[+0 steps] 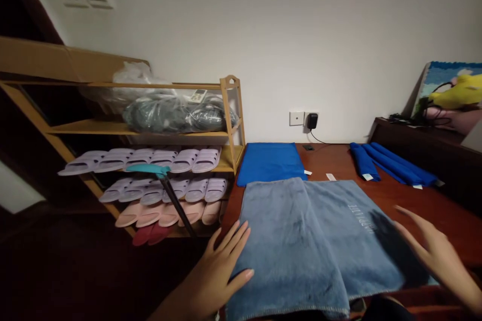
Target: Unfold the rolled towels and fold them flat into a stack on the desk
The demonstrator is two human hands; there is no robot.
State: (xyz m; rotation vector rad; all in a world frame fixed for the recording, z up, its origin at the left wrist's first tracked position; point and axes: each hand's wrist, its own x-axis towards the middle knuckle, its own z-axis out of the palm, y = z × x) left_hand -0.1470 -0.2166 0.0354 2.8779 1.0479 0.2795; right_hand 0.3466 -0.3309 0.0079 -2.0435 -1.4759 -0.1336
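Head view: a grey-blue plush towel with pale lettering [293, 246] is lying spread over the near part of a reddish-brown wooden bench [327, 160], its left portion overlapping its right along a slanting edge. The person's left hand [224, 263] is reaching over the towel's left border, fingers spread wide and grasping nothing; whether the fingertips are touching the fabric cannot be told. The right hand [433, 241] is hovering beside the towel's right side, also spread and unladen, a dark shadow falling on the cloth near it. Behind the towel, a flat bright-blue rectangular cloth [271, 158] is resting toward the wall, while narrow rolled bright-blue cloths [399, 164] with white tags are lying at the right. Left of the bench, a light wooden slatted rack [228, 120] is holding rows of lilac plastic slippers [178, 160].
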